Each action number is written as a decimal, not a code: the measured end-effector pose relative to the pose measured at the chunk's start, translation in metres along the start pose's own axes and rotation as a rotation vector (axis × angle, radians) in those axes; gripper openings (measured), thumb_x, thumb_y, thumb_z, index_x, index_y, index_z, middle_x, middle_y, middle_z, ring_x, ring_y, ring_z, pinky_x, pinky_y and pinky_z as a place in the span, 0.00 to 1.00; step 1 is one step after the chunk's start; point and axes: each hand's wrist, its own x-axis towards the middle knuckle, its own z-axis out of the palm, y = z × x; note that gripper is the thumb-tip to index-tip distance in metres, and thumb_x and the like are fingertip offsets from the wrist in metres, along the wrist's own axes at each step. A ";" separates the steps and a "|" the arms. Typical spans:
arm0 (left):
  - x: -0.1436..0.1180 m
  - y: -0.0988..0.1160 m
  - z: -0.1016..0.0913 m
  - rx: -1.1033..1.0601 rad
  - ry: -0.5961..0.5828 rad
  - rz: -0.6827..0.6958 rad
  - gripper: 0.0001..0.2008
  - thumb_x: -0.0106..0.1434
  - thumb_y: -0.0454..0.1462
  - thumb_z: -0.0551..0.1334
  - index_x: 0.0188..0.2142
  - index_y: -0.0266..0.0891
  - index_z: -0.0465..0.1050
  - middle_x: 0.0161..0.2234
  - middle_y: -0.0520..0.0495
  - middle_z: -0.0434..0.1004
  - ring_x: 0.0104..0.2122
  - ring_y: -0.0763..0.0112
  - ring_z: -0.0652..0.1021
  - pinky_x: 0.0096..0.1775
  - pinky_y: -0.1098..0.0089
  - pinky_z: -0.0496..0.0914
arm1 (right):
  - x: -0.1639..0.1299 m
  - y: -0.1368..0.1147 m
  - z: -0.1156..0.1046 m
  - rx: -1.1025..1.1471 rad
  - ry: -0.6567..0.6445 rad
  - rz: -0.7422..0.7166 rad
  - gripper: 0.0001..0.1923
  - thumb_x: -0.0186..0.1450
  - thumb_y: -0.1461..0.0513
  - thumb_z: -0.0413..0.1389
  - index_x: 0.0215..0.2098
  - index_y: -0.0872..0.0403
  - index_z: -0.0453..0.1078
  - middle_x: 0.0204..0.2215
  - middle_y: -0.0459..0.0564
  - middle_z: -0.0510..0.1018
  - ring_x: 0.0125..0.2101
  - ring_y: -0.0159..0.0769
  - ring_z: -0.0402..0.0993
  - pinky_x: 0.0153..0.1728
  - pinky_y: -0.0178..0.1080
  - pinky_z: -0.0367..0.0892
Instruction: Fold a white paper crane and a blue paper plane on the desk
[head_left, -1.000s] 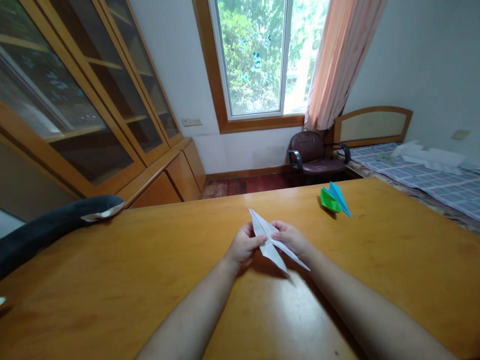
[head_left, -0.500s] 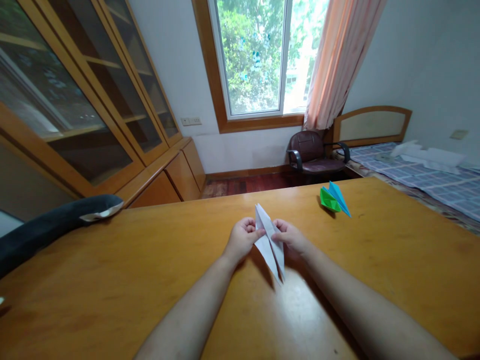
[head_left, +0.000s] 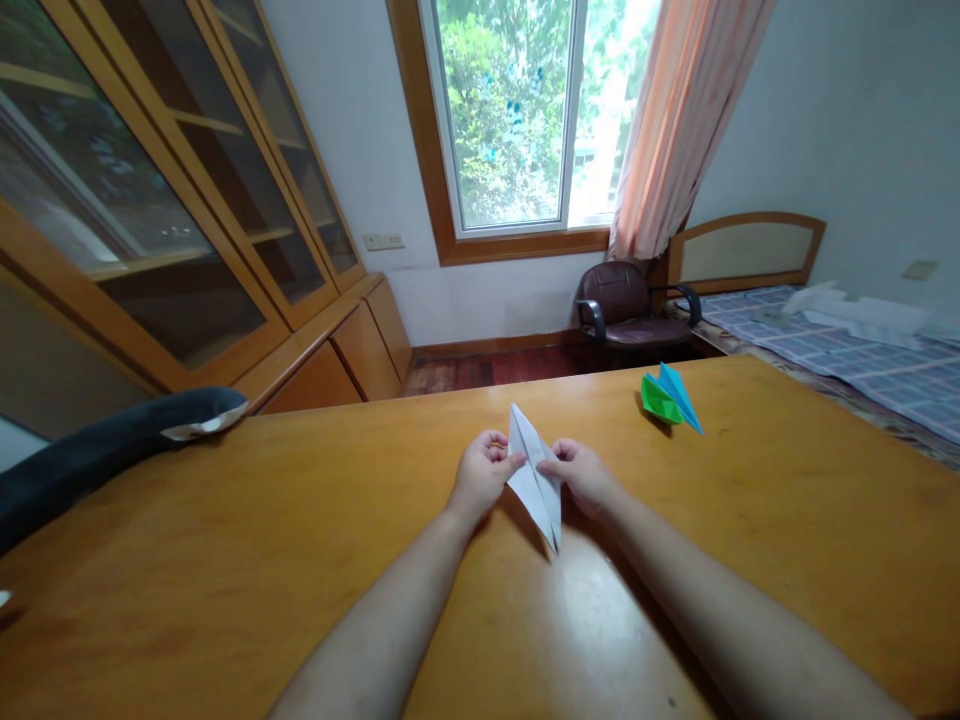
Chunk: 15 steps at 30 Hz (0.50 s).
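Observation:
A white folded paper (head_left: 533, 485), long and diamond-shaped with pointed ends and a crease down its middle, is held above the table between both hands. My left hand (head_left: 484, 472) pinches its left edge, thumb on top and fingers curled beneath. On the opposite edge, my right hand (head_left: 583, 474) grips it the same way, its thumb pressing near the centre crease. The paper's lower tip points towards me and shows a narrow split. Parts of the fingers are hidden behind the sheet.
On the wooden table (head_left: 300, 560), a green folded paper boat (head_left: 660, 402) touches a blue paper plane (head_left: 679, 396) at the right rear. A dark, long stuffed object (head_left: 112, 440) lies along the left edge. Beyond stand an armchair (head_left: 626, 300) and a bed (head_left: 847, 350).
The white paper's two halves, folded up with a gap between them, now lie flatter and more spread out. My right thumb has shifted slightly inward; both hands keep their hold.

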 end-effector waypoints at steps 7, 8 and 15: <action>-0.006 -0.003 0.007 -0.054 -0.073 -0.024 0.35 0.45 0.36 0.73 0.51 0.39 0.60 0.31 0.49 0.80 0.29 0.66 0.80 0.35 0.68 0.72 | 0.007 0.003 -0.005 -0.091 0.140 -0.072 0.17 0.44 0.54 0.69 0.20 0.55 0.68 0.16 0.43 0.72 0.18 0.29 0.65 0.21 0.34 0.59; -0.006 -0.003 0.008 -0.055 -0.063 -0.010 0.37 0.46 0.36 0.72 0.53 0.40 0.58 0.31 0.49 0.80 0.30 0.66 0.80 0.35 0.68 0.72 | 0.007 0.003 -0.005 -0.083 0.133 -0.081 0.16 0.45 0.54 0.68 0.23 0.55 0.70 0.18 0.44 0.73 0.19 0.30 0.66 0.22 0.34 0.61; -0.003 0.002 0.002 -0.111 -0.024 0.015 0.25 0.44 0.37 0.73 0.40 0.37 0.67 0.29 0.50 0.79 0.28 0.70 0.79 0.34 0.71 0.71 | 0.007 0.001 -0.006 0.012 0.047 -0.150 0.27 0.46 0.58 0.69 0.44 0.54 0.74 0.24 0.45 0.78 0.23 0.33 0.72 0.28 0.37 0.67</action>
